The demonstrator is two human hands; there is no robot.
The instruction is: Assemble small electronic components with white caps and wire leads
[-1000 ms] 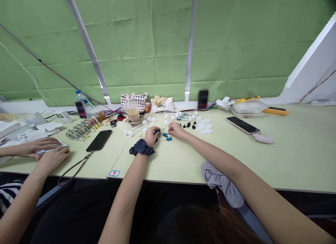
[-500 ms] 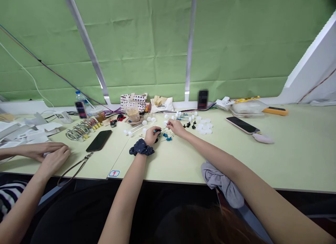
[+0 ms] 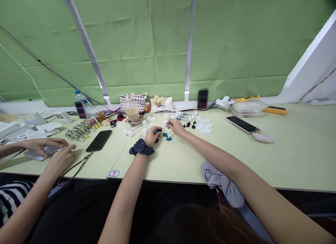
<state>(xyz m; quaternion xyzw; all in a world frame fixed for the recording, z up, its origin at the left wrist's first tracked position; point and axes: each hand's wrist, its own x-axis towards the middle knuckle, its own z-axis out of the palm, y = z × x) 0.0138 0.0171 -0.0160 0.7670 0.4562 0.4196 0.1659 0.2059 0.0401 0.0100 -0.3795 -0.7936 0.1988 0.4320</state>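
Note:
My left hand (image 3: 151, 135), with a dark dotted scrunchie (image 3: 141, 147) at its wrist, pinches a small blue-and-black piece (image 3: 158, 131) just above the table. Close by on the right, my right hand (image 3: 175, 126) has its fingertips closed together. A thin pale strand seems to run between the two hands, too fine to name. More small blue pieces (image 3: 168, 138) lie under and beside the hands. Several white round caps (image 3: 205, 126) and small black pieces (image 3: 193, 125) are spread to the right. Clear tubes with white ends (image 3: 141, 128) lie to the left.
At left a co-worker's hands (image 3: 56, 159) handle something silvery beside a black phone (image 3: 99, 141) and a row of metal rings (image 3: 78, 131). A drink cup (image 3: 132, 114) stands behind my hands. Another phone (image 3: 243, 124) and a plastic box (image 3: 248, 108) are at right.
My hands stay nearly in place, with only small finger movement. The co-worker's hands have shifted and spread apart, and a silvery packet now shows between them.

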